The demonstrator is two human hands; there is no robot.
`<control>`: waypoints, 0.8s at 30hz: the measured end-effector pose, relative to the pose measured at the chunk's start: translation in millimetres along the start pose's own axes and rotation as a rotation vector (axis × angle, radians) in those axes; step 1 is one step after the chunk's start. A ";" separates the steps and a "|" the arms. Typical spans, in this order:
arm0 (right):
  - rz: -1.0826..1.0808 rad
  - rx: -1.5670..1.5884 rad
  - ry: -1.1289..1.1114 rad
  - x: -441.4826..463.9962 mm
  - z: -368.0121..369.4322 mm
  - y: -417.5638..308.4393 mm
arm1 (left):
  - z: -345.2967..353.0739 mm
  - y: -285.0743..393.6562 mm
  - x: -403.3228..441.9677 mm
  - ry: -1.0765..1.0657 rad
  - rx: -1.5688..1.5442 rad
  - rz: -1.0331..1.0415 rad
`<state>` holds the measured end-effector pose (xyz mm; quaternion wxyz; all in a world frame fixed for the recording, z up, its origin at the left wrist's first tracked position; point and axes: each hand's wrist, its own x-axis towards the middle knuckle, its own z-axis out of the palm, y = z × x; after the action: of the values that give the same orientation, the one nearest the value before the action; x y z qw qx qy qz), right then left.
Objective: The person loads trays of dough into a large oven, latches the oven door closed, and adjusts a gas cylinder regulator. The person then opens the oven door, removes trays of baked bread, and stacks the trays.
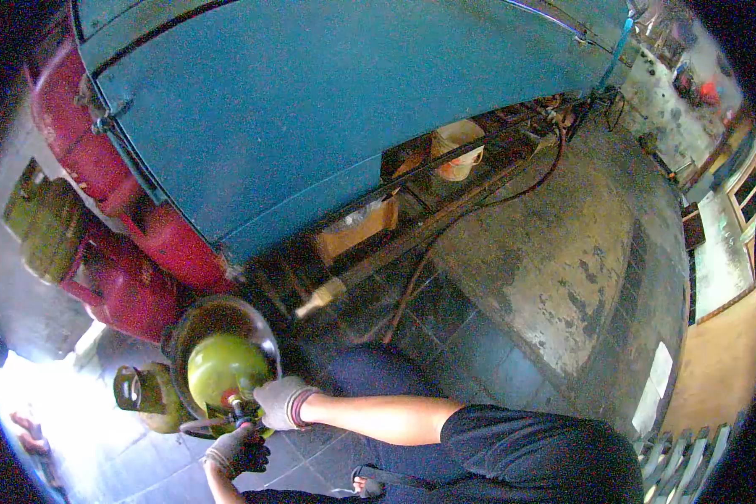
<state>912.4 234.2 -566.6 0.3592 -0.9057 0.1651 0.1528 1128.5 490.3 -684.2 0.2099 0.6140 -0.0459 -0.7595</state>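
Note:
A green gas cylinder lies tilted in a round metal pot, with its valve end towards me. A dark regulator with a pale hose sits at the valve. My left hand, in a grey glove with a dark palm, is closed around the lower end of the regulator. On the other side, my right hand, also gloved, is closed at the cylinder's collar beside the regulator. Its fingertips are hidden, so what it grips is unclear.
Another green cylinder lies beside the pot. Red cylinders and a green one stand at the left. A large blue panel spans the top, with a shelf holding a white bucket beneath. A hose hangs to the tiled floor.

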 end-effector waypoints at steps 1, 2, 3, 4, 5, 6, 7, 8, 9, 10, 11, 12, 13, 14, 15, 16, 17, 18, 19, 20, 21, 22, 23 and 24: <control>-0.008 -0.007 0.003 0.3 0.7 0.6 | 2.4 2.2 -3.3 -0.014 -0.010 0.002; -0.017 -0.014 0.007 0.9 1.1 0.6 | 4.9 4.6 -6.8 -0.029 -0.019 0.003; -0.018 -0.014 0.007 -0.1 0.5 0.5 | 44.7 37.0 -39.6 0.011 -0.037 -0.016; -0.021 -0.013 0.011 -1.7 -0.5 0.2 | 66.5 55.0 -57.6 0.051 -0.055 -0.035; -0.024 -0.011 0.015 -3.3 -2.2 -0.8 | 51.9 43.1 -43.0 0.051 -0.055 -0.034; -0.024 -0.011 0.014 -3.9 -3.2 -1.9 | 28.4 23.5 -18.3 0.031 -0.035 -0.017; -0.017 -0.010 0.019 -4.2 -3.4 -2.5 | 14.8 12.2 -4.2 0.012 -0.014 0.000; -0.009 -0.008 0.024 -4.3 -3.5 -3.0 | 21.7 18.5 -11.1 0.011 -0.013 0.000; -0.008 -0.009 0.024 -5.7 -4.4 -3.6 | 41.4 35.4 -29.1 0.146 -0.053 -0.053; -0.016 0.004 0.032 -8.2 -6.2 -3.9 | 55.0 45.8 -40.4 0.282 -0.093 -0.105; -0.024 0.017 0.041 -9.2 -7.7 -4.0 | 58.7 46.9 -42.0 0.281 -0.094 -0.103; -0.024 0.014 0.041 -7.1 -5.5 -2.5 | 61.1 47.7 -42.4 0.298 0.143 0.010; -0.032 0.012 0.062 -5.3 -2.7 -1.9 | 57.5 44.5 -39.4 0.302 0.260 0.067; -0.041 0.010 0.082 -3.5 -0.2 -1.0 | 54.1 41.4 -36.5 0.313 0.378 0.123; -0.041 0.009 0.081 -3.7 -0.4 -1.2 | 40.7 31.1 -25.6 0.233 0.254 0.091; -0.041 0.015 0.091 -4.9 -1.3 -1.6 | 29.0 23.2 -15.6 0.154 0.131 0.057; -0.040 0.022 0.102 -5.3 -1.9 -1.6 | 21.6 19.9 -8.7 0.152 0.131 0.057; -0.039 0.022 0.101 -4.2 -2.1 -1.0 | 29.0 23.3 -17.7 0.209 0.144 0.048; -0.023 0.018 0.086 -2.5 -1.9 -0.2 | 55.7 45.2 -38.7 0.316 0.199 0.018; -0.012 0.015 0.065 -0.6 -0.2 -0.8 | 84.0 65.2 -62.7 0.427 0.277 -0.015; -0.014 0.019 0.048 0.9 -2.4 0.2 | 103.0 81.9 -75.8 0.512 0.360 -0.028; -0.035 0.021 0.013 1.6 -7.1 1.1 | 117.4 95.5 -87.7 0.569 0.401 -0.043; -0.088 -0.004 0.040 0.4 -5.4 5.6 | 106.6 87.4 -84.8 0.585 0.503 -0.012; -0.157 -0.019 0.059 -2.1 -5.9 8.5 | 87.7 76.5 -80.0 0.553 0.581 0.042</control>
<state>907.9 224.7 -566.8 0.3564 -0.9234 0.1025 0.0990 1077.7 434.4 -564.8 0.0474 0.8281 -0.2132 -0.5163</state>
